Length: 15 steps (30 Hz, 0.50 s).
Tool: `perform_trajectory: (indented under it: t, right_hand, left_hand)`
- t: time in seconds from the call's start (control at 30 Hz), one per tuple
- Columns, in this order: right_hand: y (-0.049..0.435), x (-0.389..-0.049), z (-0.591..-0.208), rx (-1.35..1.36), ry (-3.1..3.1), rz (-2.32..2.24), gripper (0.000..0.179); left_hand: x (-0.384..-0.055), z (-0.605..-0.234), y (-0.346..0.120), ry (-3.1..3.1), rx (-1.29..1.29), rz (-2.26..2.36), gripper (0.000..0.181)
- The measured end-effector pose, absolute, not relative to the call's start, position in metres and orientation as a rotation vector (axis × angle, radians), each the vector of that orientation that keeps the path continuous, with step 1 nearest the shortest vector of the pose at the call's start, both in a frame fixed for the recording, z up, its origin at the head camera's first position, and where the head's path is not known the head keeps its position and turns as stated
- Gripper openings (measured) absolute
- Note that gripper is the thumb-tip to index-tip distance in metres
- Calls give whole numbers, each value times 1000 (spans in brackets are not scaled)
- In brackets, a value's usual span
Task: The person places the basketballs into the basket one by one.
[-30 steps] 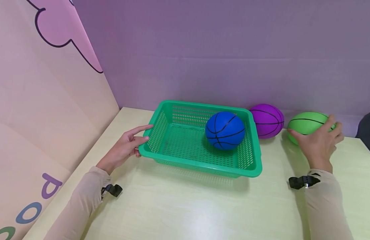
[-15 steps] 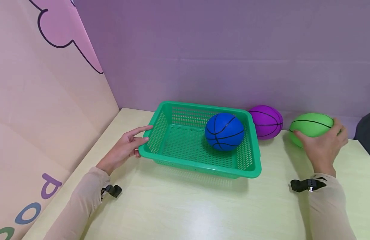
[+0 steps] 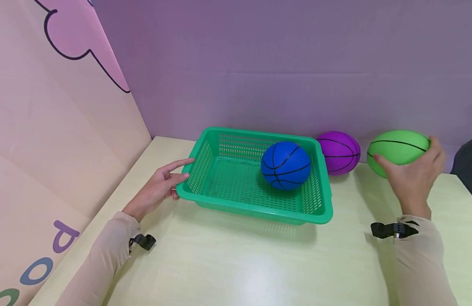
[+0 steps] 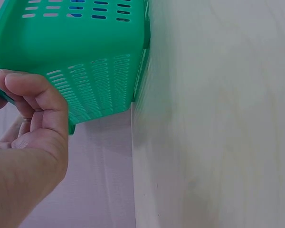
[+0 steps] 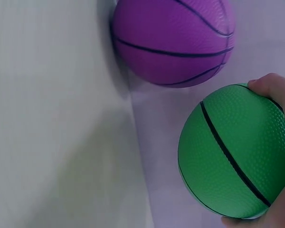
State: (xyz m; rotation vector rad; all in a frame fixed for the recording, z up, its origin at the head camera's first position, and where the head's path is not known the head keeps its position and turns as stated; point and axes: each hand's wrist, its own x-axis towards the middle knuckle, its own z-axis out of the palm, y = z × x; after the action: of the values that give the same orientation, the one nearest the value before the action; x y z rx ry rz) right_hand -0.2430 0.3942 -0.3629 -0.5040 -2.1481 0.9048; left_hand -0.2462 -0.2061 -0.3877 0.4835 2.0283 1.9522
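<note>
My left hand (image 3: 159,185) grips the left rim of a green plastic basket (image 3: 255,209), thumb above and fingers beneath. In the left wrist view, curled fingers hold the slotted basket (image 4: 42,42) at its corner. Inside the basket, towards its right end, sits a blue mini basketball (image 3: 285,165) with black lines. My right hand (image 3: 416,182) holds a light green mini basketball (image 3: 398,146) between thumb and fingers, raised off the table against the wall side. The right wrist view shows this green ball (image 5: 228,152) apart from a purple mini basketball (image 5: 175,42).
Just beyond the basket's right end, the purple ball (image 3: 339,153) rests on the pale table (image 3: 236,263) by the purple back wall (image 3: 259,85). A cream printed panel (image 3: 67,148) borders the left side. Something dark (image 3: 467,163) stands past the far right edge.
The right hand has taken a wider hold on the green ball and lifted it from the table. The left hand, basket, blue ball and purple ball have stayed in place.
</note>
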Motion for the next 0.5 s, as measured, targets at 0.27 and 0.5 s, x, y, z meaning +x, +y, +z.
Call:
perform_trajectory:
  t: [0.27, 0.5]
  right_hand:
    - [381, -239, -344, -472, -2118, 920, 103]
    - [361, -232, -324, -403, -2103, 898, 102]
  left_hand:
    - [-246, -387, -205, 2037, 464, 1943, 55]
    - [-247, -388, -206, 2018, 452, 1952, 55]
